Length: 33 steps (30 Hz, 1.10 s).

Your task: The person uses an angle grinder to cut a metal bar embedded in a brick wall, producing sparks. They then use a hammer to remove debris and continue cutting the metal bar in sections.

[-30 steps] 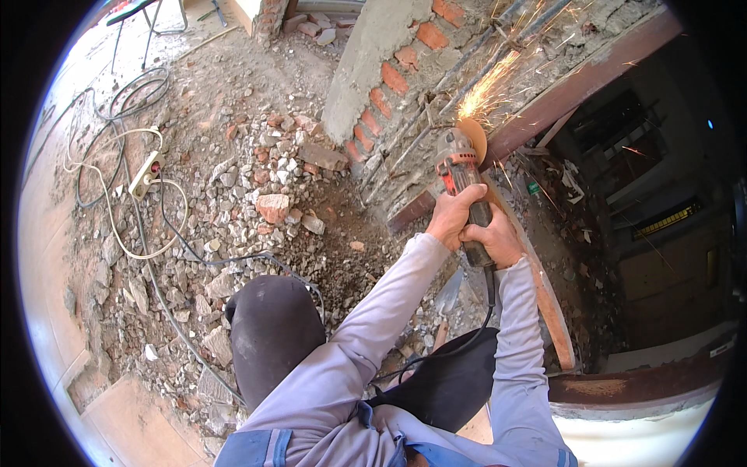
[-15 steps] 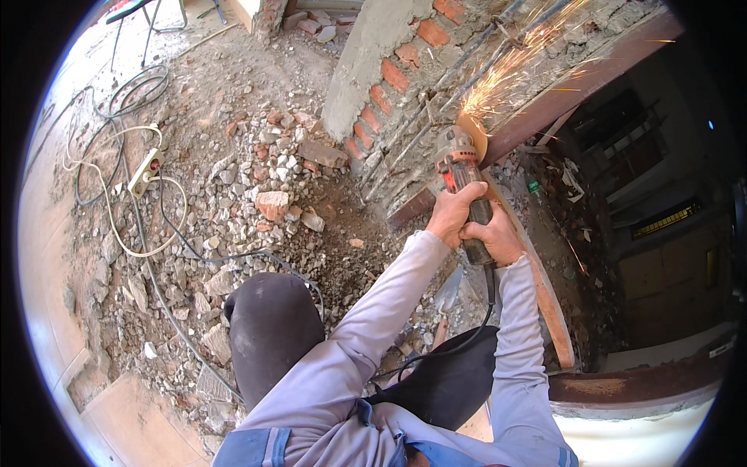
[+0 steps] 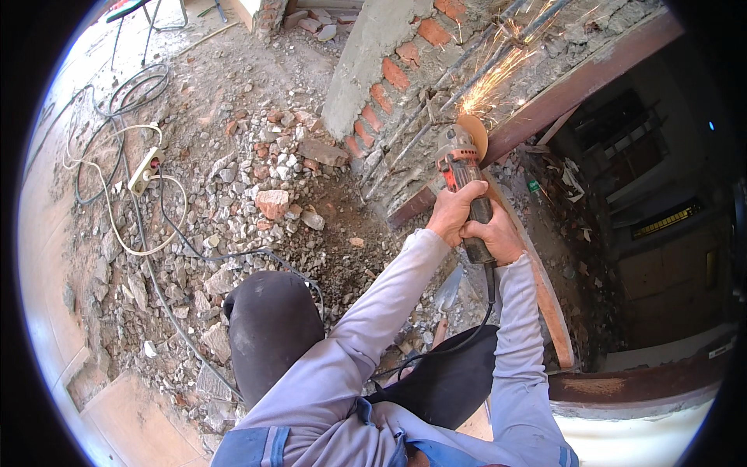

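Note:
Both hands are wrapped round the body of an angle grinder [image 3: 461, 165], black with red parts. My left hand [image 3: 454, 213] grips it from the left side, just behind the head. My right hand [image 3: 499, 236] is closed on the rear of the body, close to the left thumb. The round tan disc [image 3: 474, 135] meets the broken wall beside steel reinforcing bars [image 3: 447, 100], and orange sparks [image 3: 492, 81] fly up and to the right. Exactly where the disc touches is hidden by the grinder head. The grinder's black cord [image 3: 490, 296] hangs down past my right sleeve.
Rubble [image 3: 233, 191] with brick pieces covers the ground at left. A white power strip [image 3: 145, 171] lies there among looping cables. A trowel [image 3: 448, 289] rests below the grinder. Along the right run a reddish beam [image 3: 583, 82], a wooden plank [image 3: 551, 315] and a dark opening.
The spark stream looks narrower and shorter now, and more of the disc shows. Both hands and the grinder stay almost in the same place.

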{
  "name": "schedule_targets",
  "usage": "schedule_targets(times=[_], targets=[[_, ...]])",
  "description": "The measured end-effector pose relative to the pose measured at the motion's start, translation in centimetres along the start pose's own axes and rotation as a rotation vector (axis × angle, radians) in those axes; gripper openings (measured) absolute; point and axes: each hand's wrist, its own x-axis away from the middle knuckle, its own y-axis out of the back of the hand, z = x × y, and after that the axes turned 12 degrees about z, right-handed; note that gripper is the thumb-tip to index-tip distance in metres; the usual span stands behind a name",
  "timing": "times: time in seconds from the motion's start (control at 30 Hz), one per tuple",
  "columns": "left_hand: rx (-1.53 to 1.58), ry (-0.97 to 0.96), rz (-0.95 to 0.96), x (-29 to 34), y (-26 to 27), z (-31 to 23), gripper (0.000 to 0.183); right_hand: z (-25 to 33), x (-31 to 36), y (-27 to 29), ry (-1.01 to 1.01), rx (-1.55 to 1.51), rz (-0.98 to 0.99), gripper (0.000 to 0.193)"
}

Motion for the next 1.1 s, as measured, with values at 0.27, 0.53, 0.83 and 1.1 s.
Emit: schedule_targets(times=[0.27,0.53,0.83,1.1], targets=[[-0.001,0.003,-0.003,-0.08,0.09,0.08,0.032,0.03,-0.10,-0.09,0.021,-0.013,0.002,0.060],[-0.002,-0.006,-0.007,-0.05,0.01,0.11,0.032,-0.26,-0.22,0.17,-0.026,0.002,0.025,0.061],[-0.008,0.001,0.005,0.10,0.04,-0.04,0.032,-0.48,-0.27,0.11,-0.040,0.031,-0.016,0.061],[-0.011,0.005,0.002,0.07,0.07,0.02,0.034,-0.27,-0.14,0.05,-0.029,0.050,-0.029,0.061]])
